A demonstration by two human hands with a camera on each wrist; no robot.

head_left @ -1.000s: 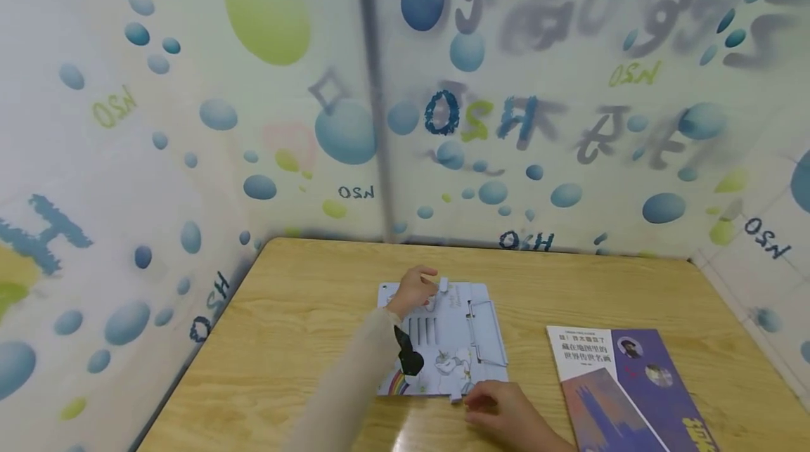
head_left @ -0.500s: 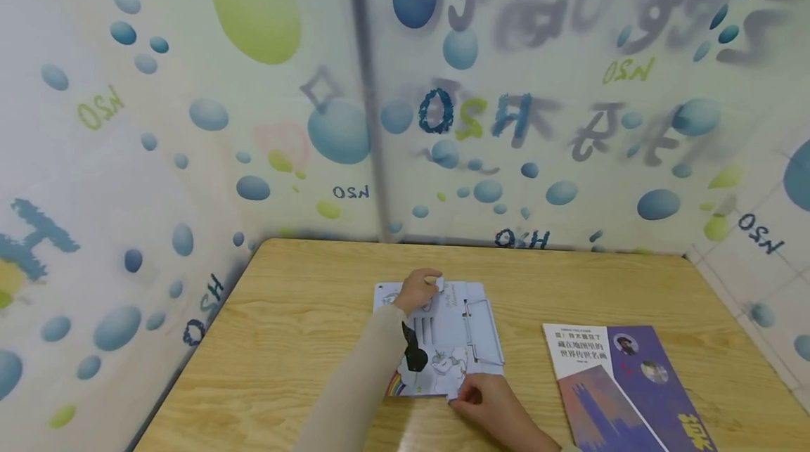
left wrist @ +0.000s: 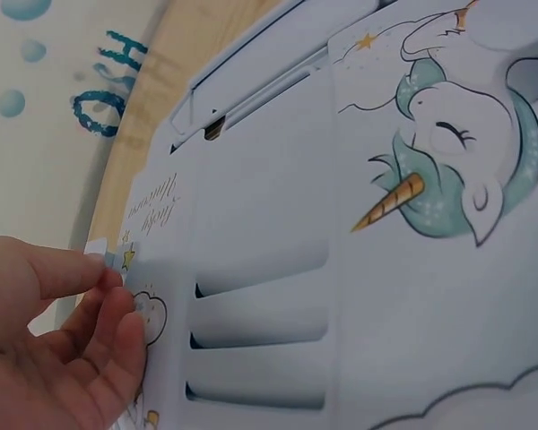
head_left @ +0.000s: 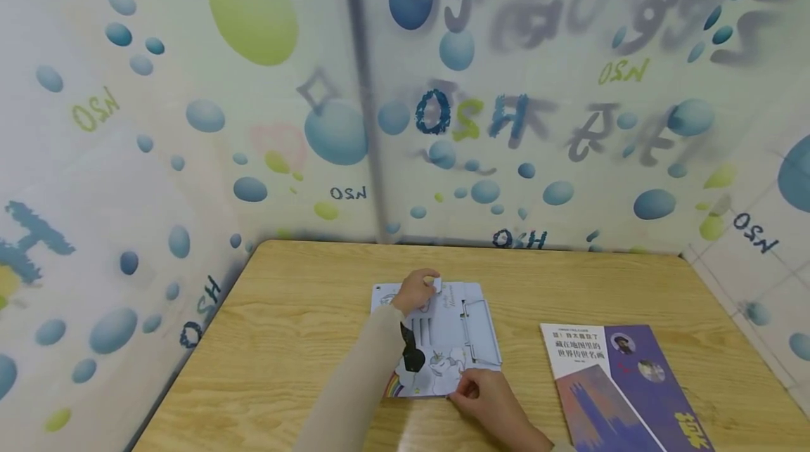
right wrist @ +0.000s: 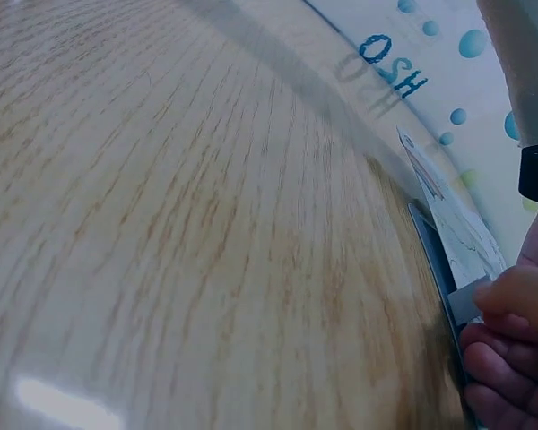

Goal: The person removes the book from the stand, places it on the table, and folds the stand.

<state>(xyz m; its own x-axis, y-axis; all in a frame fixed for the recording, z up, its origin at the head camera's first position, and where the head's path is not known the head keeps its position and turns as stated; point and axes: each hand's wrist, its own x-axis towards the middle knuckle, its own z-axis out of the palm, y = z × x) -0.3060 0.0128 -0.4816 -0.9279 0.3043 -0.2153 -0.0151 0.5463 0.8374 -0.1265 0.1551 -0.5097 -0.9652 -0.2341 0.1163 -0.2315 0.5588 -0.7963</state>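
Observation:
A white folding book stand [head_left: 452, 329] with a unicorn print, several slots and a wire bracket lies flat on the wooden table. My left hand [head_left: 415, 292] reaches over its far edge. Thumb and fingers there pinch a small white tab [head_left: 437, 285], partly hidden by the fingertips in the left wrist view, where the left hand [left wrist: 67, 327] is beside the cloud print. At the near edge my right hand [head_left: 490, 396] pinches a second tab [right wrist: 467, 301] between thumb and forefinger. From the right wrist view, the stand's printed panel [right wrist: 455, 219] appears nearly edge-on beside the right hand [right wrist: 516, 327].
A purple and white book [head_left: 623, 382] lies to the right of the stand. The wooden table [head_left: 285, 311] reaches back to a wall [head_left: 304, 220] printed with bubbles and letters.
Both hands have closed on the tabs: the left moved slightly right onto the far one, the right moved left onto the near one. The head view has shifted a little.

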